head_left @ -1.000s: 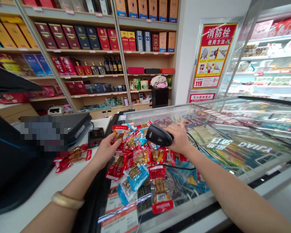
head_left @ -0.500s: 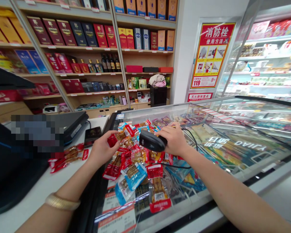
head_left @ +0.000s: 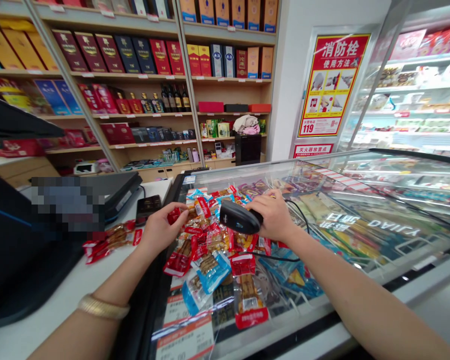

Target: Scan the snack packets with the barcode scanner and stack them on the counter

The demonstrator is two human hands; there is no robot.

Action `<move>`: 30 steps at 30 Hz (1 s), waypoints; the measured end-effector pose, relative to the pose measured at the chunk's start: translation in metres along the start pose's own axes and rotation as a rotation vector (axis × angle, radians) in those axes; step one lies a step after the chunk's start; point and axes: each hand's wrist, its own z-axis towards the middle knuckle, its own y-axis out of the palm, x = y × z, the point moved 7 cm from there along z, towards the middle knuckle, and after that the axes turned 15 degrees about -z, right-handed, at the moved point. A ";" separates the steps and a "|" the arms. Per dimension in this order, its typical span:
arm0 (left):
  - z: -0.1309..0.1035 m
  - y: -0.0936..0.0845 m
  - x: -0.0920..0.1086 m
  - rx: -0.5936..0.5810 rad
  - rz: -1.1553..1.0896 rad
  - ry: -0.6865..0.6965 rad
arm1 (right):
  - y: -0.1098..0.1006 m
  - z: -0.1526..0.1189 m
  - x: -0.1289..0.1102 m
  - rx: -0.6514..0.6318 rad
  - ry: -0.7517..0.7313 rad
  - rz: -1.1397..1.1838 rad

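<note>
My right hand point(head_left: 272, 215) is wrapped round the handle of a black barcode scanner point(head_left: 238, 218), its head over a heap of snack packets. My left hand point(head_left: 165, 227) pinches the red end of a packet point(head_left: 175, 215) at the heap's left edge. Red and clear packets, such as the one at the front point(head_left: 248, 295), lie on the glass freezer lid beside a blue and clear packet point(head_left: 212, 272). The scanner's black cable loops behind my right wrist and across the heap.
On the white counter point(head_left: 97, 280) at left are more red packets point(head_left: 114, 240), a black phone-like object point(head_left: 148, 206), a scale-like device point(head_left: 122, 192) and a dark monitor point(head_left: 15, 240). The freezer's glass top point(head_left: 345, 200) stretches right. Shelves of boxes stand behind.
The whole view has shifted slightly, so everything sits a little further right. My left hand's fingers are now closer together on the red packet. The scanner stays in my right hand.
</note>
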 end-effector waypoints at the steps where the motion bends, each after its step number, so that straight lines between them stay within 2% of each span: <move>1: 0.002 -0.002 -0.004 0.009 -0.006 -0.022 | 0.000 0.000 0.000 0.011 -0.002 0.000; 3: 0.007 -0.013 -0.012 0.049 0.012 -0.068 | 0.000 -0.001 0.001 0.023 -0.002 -0.001; 5: 0.012 -0.032 -0.019 0.109 0.100 -0.122 | 0.000 -0.002 0.002 0.026 0.004 -0.002; 9: 0.012 -0.096 -0.035 0.312 0.432 -0.356 | 0.002 -0.003 0.004 0.031 0.008 -0.012; 12: 0.002 -0.140 -0.052 0.439 0.567 -0.494 | 0.004 -0.003 0.005 0.029 0.012 -0.026; 15: -0.009 -0.165 -0.069 0.572 0.665 -0.469 | 0.004 -0.004 0.006 0.039 0.007 -0.030; 17: -0.014 -0.170 -0.072 0.685 0.681 -0.358 | 0.004 -0.004 0.008 0.052 0.012 -0.030; 19: -0.015 -0.163 -0.067 0.733 0.634 -0.218 | 0.004 -0.004 0.010 0.057 0.027 -0.031; 20: -0.012 -0.154 -0.061 0.714 0.605 -0.158 | 0.005 -0.004 0.011 0.057 0.034 -0.031; 22: -0.003 -0.130 -0.046 0.592 0.526 -0.076 | 0.005 -0.004 0.012 0.058 0.045 -0.030; 24: 0.009 -0.097 -0.034 0.369 0.398 -0.068 | 0.006 -0.004 0.013 0.054 0.053 -0.024; 26: 0.014 -0.059 -0.027 0.057 0.255 -0.120 | 0.007 -0.003 0.013 0.040 0.061 -0.019; 28: 0.007 -0.022 -0.027 -0.284 0.187 -0.215 | 0.008 -0.003 0.013 0.029 0.066 -0.019; 30: -0.006 0.002 -0.030 -0.551 0.201 -0.296 | 0.007 -0.003 0.013 0.032 0.063 -0.018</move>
